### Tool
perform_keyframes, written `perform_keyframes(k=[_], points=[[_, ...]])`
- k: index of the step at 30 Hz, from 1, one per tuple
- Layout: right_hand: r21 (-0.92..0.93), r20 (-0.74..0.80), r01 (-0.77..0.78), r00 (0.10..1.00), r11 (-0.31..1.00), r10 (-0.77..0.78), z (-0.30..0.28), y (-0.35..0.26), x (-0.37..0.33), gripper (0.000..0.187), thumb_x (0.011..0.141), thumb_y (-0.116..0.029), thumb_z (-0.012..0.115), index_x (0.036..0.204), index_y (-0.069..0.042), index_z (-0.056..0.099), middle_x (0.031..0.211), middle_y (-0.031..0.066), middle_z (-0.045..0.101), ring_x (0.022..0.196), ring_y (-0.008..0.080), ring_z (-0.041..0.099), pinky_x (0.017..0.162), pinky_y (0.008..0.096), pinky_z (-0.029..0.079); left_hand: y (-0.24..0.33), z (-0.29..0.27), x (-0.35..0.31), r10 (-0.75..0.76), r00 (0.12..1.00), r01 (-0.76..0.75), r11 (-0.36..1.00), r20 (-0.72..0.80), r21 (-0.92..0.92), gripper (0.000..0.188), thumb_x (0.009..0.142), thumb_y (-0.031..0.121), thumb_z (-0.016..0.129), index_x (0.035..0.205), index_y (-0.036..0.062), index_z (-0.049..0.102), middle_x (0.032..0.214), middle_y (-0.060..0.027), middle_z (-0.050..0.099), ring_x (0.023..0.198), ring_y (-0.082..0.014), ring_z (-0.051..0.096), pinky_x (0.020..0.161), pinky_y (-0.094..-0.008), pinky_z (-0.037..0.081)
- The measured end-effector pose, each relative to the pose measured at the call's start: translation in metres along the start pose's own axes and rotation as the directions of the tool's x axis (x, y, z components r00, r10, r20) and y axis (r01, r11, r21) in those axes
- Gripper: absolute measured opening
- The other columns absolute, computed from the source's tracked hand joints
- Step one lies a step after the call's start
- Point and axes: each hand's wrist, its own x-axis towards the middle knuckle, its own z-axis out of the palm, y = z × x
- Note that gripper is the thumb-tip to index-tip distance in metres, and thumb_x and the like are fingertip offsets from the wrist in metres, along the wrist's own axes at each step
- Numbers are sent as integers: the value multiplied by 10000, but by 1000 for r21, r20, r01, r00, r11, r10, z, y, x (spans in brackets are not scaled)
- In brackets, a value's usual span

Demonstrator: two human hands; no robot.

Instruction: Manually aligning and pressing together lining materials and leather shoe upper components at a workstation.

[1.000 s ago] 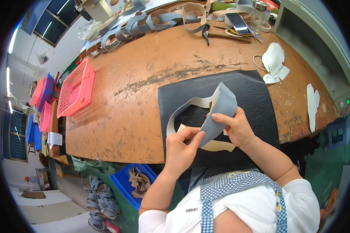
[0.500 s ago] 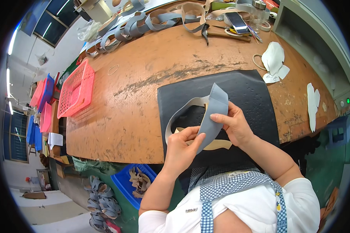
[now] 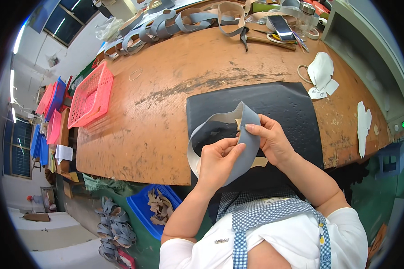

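Note:
A grey-blue leather strip (image 3: pixel 248 154) with a pale inner side is bent into a loop above the black mat (image 3: pixel 296 105). My left hand (image 3: pixel 217 163) pinches its near edge from the left, thumb on the outer face. On the right, my right hand (image 3: pixel 274 140) grips the upper part, with the thumb pressed on the outside and the fingers behind. Between the two hands, a small beige piece (image 3: pixel 238 122) shows at the inner side of the loop. Another beige piece (image 3: pixel 259 162) lies on the mat, partly hidden by the strip.
Several grey-blue looped strips (image 3: pixel 164 29) line the table's far edge. Pincers (image 3: pixel 243 39), a phone (image 3: pixel 280 28) and a glass jar (image 3: pixel 305 19) lie beyond the mat. White paper patterns (image 3: pixel 321 71) rest at right, a pink basket (image 3: pixel 92 96) at left. A blue bin (image 3: pixel 141 210) stands below.
The strip has turned in my hands, and its raised upper end sits lower, so the loop looks rounder. My right thumb has shifted up near its top edge. The view has shifted slightly.

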Motion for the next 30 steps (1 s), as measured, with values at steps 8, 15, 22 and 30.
perform_keyframes(k=[8, 15, 22, 30], points=[[-8, -15, 3, 1000, 1000, -3, 7, -2, 1, 289, 881, -88, 698, 1134, -12, 582, 990, 116, 694, 875, 189, 706, 797, 334, 589, -2, -3, 2, 13, 1000, -13, 999, -3, -30, 253, 935, 125, 677, 1104, -62, 698, 849, -92, 745, 752, -70, 650, 674, -218, 517], [-63, -8, 157, 987, 986, -158, 24, -9, 21, 435, 778, 0, 791, 1128, -29, 534, 952, 91, 664, 808, 168, 677, 763, 330, 559, -5, -2, 1, 72, 997, -72, 997, -19, 16, 194, 923, 112, 689, 1033, -46, 708, 829, -69, 744, 737, -45, 628, 657, -212, 496], [192, 237, 177, 946, 965, -220, 42, -88, 101, 245, 995, -226, 603, 1100, -15, 537, 896, 104, 660, 787, 217, 681, 735, 358, 562, 44, -24, -18, 784, 615, -488, 465, -87, 739, 161, 791, 48, 772, 945, 29, 729, 782, -104, 700, 821, -280, 677, 881, -401, 501], [-830, 445, 556, 706, 42, -551, 31, -31, 79, 519, 834, -22, 621, 1321, 33, 450, 1253, 264, 557, 1167, 373, 573, 981, 434, 476, 46, -49, -9, 686, 685, -396, 66, 246, 916, 180, 745, 43, 749, 913, 24, 686, 842, -103, 651, 1049, -294, 594, 1104, -570, 323]])
